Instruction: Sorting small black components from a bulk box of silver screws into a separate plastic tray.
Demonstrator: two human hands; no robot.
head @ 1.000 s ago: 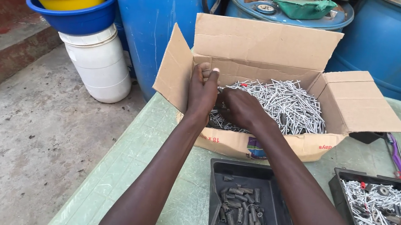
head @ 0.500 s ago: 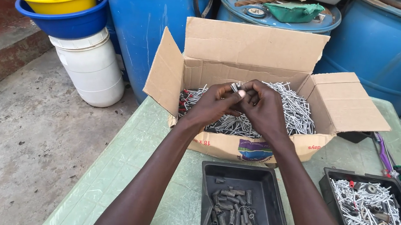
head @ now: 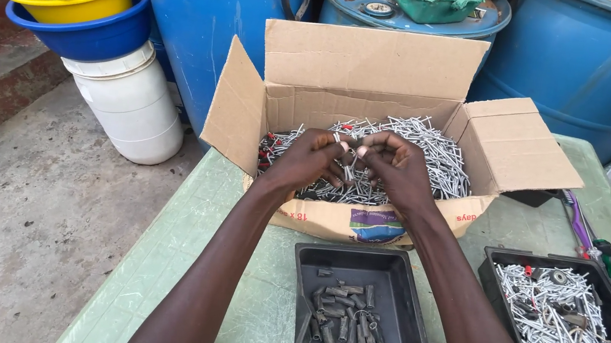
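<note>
Left hand point(head: 307, 160): pinching a small metal piece point(head: 347, 153) over the cardboard box point(head: 366, 79).
Right hand point(head: 396, 166): gripping the same piece, fingers closed.
Done: filling partly the black tray point(head: 306, 302) at the table's near edge with dark sleeves point(head: 340, 329).
Left: box holding heaps of metal pins point(head: 437, 156).

We see soft, even daylight with no harsh glare. Shadows are faint: a dim patch lies under the cardboard box point(head: 373, 118) flaps and beneath our forearms on the tabletop point(head: 181, 257). The picture is sharp in the middle; the barrels point(head: 215, 23) bow slightly toward the edges, and the metal pins glint mildly.
</note>
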